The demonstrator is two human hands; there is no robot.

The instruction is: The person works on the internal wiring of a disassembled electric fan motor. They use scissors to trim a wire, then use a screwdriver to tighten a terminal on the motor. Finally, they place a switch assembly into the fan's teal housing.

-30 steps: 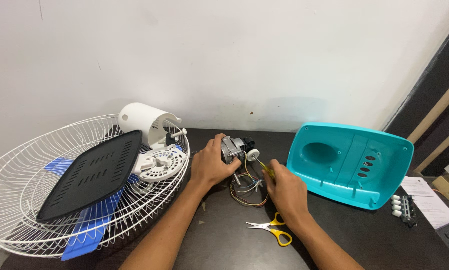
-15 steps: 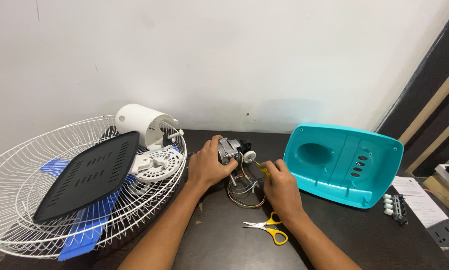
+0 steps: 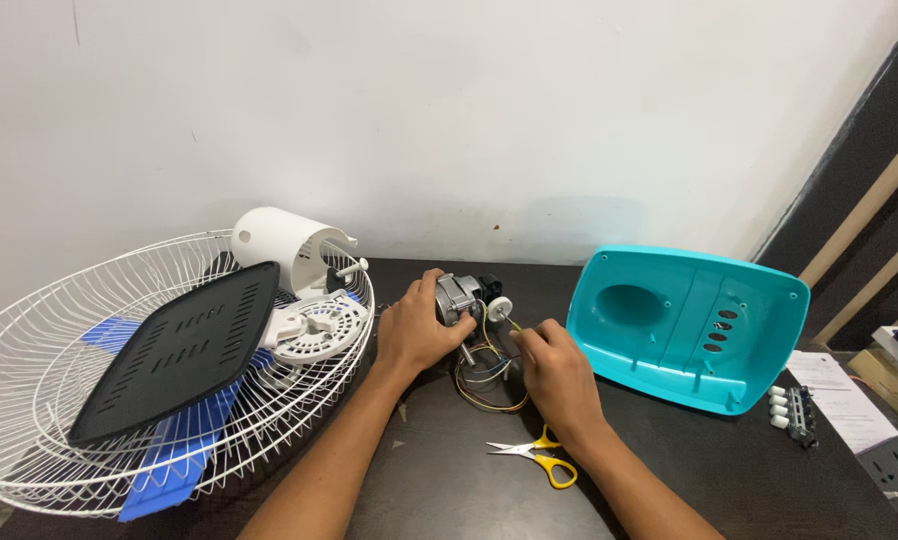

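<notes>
A big round white wire fan cage lies at the left edge of the dark table, with a flat black plastic panel in it. A smooth teal plastic shell sits to the right. In the middle, the left hand grips a small metal fan motor. The right hand pinches its thin wires. Yellow scissors lie close in front.

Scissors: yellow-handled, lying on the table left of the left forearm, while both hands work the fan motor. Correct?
Not quite. The head view shows the scissors beside the right hand, near its wrist, not left of the left forearm. The rest holds: yellow handles, lying on the table, left hand also at the fan motor.
</notes>
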